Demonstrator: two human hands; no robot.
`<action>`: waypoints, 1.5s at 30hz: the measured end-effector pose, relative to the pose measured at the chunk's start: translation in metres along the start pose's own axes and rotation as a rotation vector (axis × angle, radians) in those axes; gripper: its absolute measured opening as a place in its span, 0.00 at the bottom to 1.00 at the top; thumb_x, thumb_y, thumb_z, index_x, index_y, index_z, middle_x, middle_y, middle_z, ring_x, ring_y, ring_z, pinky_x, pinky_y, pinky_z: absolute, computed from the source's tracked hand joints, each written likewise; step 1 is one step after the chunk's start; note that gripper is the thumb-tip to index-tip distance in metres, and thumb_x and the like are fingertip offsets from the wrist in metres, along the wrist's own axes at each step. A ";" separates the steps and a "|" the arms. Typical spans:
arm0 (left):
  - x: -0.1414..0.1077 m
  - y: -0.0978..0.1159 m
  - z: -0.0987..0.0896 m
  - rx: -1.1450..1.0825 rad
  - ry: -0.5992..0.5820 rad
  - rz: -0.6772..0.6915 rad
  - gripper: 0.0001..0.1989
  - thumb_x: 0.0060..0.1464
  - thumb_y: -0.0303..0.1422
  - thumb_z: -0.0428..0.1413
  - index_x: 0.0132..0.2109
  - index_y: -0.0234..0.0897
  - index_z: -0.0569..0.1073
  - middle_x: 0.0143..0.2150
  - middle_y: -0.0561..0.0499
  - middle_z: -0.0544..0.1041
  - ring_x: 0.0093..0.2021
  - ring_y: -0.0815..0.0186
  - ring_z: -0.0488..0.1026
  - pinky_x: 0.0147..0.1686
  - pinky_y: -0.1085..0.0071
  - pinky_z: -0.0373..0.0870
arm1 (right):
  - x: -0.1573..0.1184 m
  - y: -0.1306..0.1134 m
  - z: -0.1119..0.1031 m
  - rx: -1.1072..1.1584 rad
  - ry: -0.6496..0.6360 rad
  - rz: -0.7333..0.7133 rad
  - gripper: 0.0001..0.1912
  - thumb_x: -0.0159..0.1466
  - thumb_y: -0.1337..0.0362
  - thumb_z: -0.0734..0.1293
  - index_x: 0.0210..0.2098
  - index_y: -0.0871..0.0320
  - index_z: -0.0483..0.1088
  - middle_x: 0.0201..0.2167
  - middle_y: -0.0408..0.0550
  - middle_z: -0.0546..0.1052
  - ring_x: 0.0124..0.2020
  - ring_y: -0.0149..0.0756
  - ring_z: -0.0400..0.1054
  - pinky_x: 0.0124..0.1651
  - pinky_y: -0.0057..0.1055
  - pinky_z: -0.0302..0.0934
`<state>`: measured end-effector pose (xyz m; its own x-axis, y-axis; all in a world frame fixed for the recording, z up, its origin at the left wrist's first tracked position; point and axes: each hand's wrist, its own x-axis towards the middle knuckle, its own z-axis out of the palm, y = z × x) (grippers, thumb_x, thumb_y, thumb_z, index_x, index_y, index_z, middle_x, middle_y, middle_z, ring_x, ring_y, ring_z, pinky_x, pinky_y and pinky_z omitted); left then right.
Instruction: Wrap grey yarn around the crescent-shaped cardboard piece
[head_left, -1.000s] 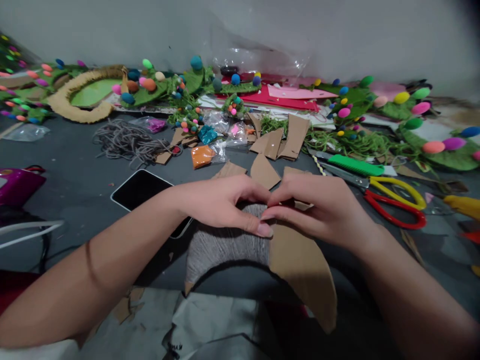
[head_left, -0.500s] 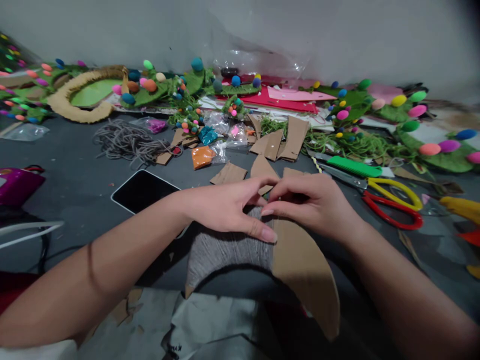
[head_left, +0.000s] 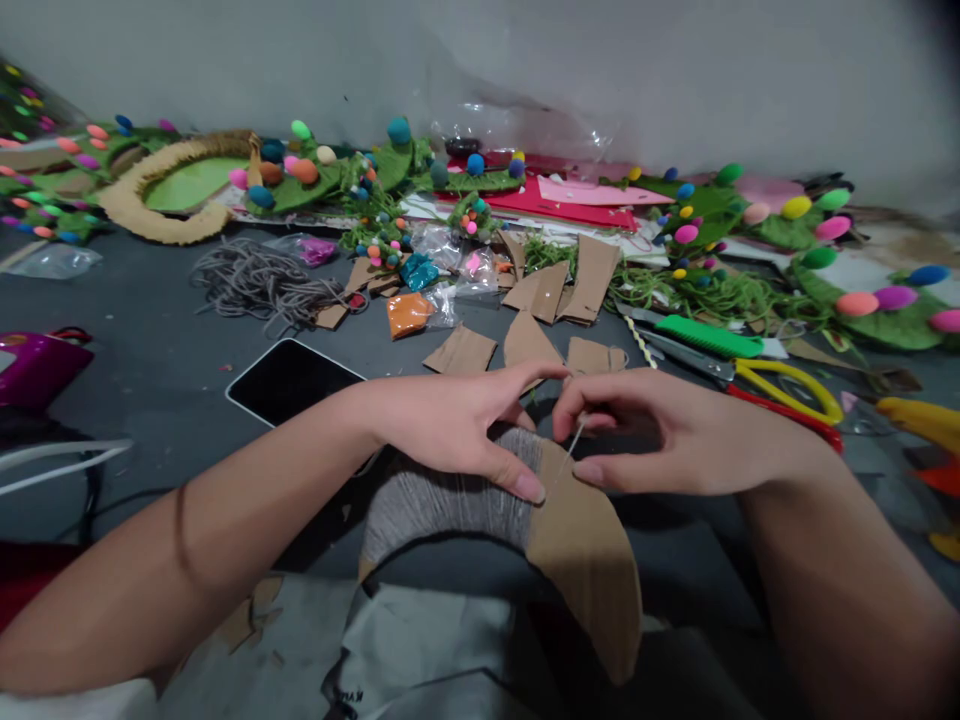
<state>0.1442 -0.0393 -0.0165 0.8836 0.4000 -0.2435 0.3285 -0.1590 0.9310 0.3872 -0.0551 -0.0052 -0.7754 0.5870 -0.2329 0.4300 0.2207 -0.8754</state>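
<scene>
A cardboard crescent (head_left: 592, 560) arches in front of me above the table's near edge. Grey yarn (head_left: 442, 505) is wound closely round its left part, while the right part is bare cardboard. My left hand (head_left: 450, 425) grips the crescent from above, its thumb pressed on the edge of the winding and its other fingers mostly hidden behind. To the right, my right hand (head_left: 660, 430) is closed in a pinch on a thin strand of the yarn, which runs slantwise over the bare cardboard towards my left thumb.
Beyond my left forearm lies a phone (head_left: 289, 385). Cardboard scraps (head_left: 459, 350), a tangle of grey cord (head_left: 259, 285) and small plastic bags are farther back. Scissors (head_left: 787, 390) and a green comb (head_left: 709, 336) lie at right. Leaf decorations with coloured balls line the wall.
My right hand has moved right and slightly down, drawing the strand out into view. The crescent has shifted a little left, with my left hand still on it.
</scene>
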 end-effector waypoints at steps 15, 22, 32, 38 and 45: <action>-0.008 0.006 -0.008 0.219 0.247 -0.176 0.41 0.50 0.49 0.65 0.66 0.39 0.63 0.49 0.44 0.78 0.49 0.57 0.76 0.42 0.70 0.68 | 0.012 0.003 0.010 0.027 0.078 0.137 0.16 0.67 0.52 0.65 0.35 0.59 0.71 0.22 0.38 0.62 0.23 0.25 0.52 0.24 0.24 0.48; -0.010 0.012 -0.011 0.432 0.382 -0.097 0.20 0.56 0.49 0.60 0.46 0.37 0.78 0.39 0.50 0.79 0.38 0.63 0.73 0.34 0.71 0.62 | 0.013 0.005 0.008 -0.003 0.250 0.084 0.20 0.66 0.49 0.66 0.30 0.60 0.70 0.22 0.39 0.61 0.24 0.26 0.52 0.25 0.25 0.48; -0.010 0.017 0.001 0.522 0.282 0.010 0.19 0.63 0.47 0.53 0.43 0.34 0.75 0.31 0.51 0.74 0.30 0.67 0.67 0.31 0.70 0.58 | 0.012 0.002 0.008 -0.023 0.287 -0.018 0.20 0.66 0.50 0.68 0.27 0.61 0.71 0.21 0.39 0.61 0.25 0.26 0.51 0.26 0.26 0.48; -0.006 0.018 0.010 0.606 0.347 0.070 0.19 0.62 0.49 0.53 0.38 0.36 0.72 0.28 0.52 0.70 0.28 0.67 0.63 0.30 0.69 0.55 | 0.014 0.002 0.009 0.017 0.300 -0.012 0.21 0.65 0.48 0.68 0.27 0.60 0.71 0.20 0.39 0.61 0.24 0.25 0.51 0.25 0.26 0.48; -0.008 0.014 0.004 0.511 0.379 0.136 0.17 0.62 0.47 0.55 0.38 0.36 0.71 0.27 0.55 0.67 0.28 0.69 0.61 0.29 0.69 0.55 | 0.018 0.003 0.010 0.085 0.378 -0.037 0.21 0.66 0.49 0.68 0.26 0.60 0.69 0.19 0.37 0.59 0.22 0.24 0.51 0.24 0.25 0.46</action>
<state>0.1435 -0.0485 -0.0025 0.7801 0.6219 0.0676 0.4217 -0.6026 0.6775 0.3701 -0.0518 -0.0162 -0.5578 0.8289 -0.0415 0.3523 0.1912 -0.9161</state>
